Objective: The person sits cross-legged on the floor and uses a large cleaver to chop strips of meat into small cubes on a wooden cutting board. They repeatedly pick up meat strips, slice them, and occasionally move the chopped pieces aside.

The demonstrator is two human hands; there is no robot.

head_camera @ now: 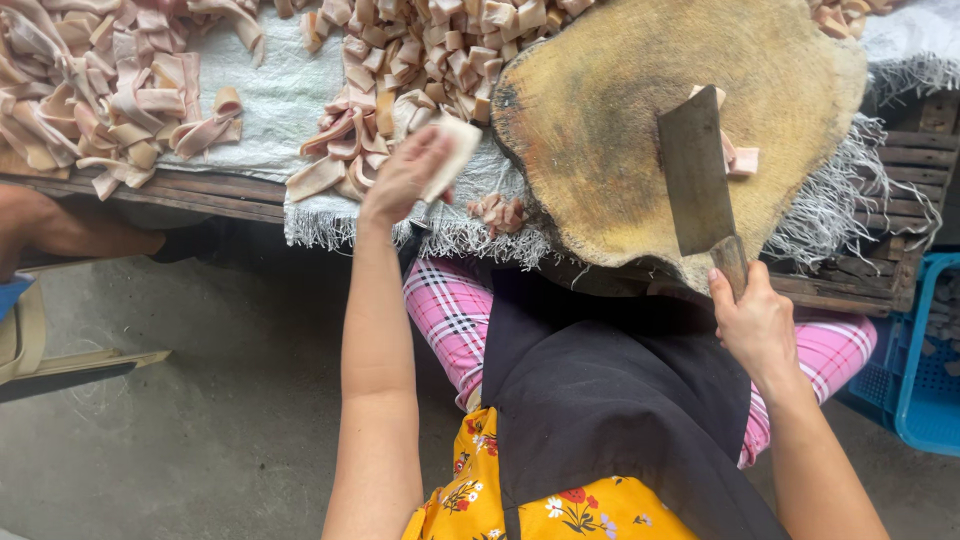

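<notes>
Cleaver (pixel 693 175) in right hand (pixel 755 325) – closed grip, left hand (pixel 405 175) pinching pale strip (pixel 450 155).

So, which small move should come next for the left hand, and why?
Probably the left hand should bring the pale strip it holds over onto the round wooden block. The strip is lifted clear of the pile, the block's middle is bare, and the right hand has its grip on the cleaver, blade resting flat there.

Gray concrete floor (pixel 200 400) w/ soft daylight. Low bench of dark wood slats (pixel 900 160), white woven cloth (pixel 285 95) w/ frayed edge on top. Blue plastic crate (pixel 925 370) at right, maybe holding small bits.
</notes>
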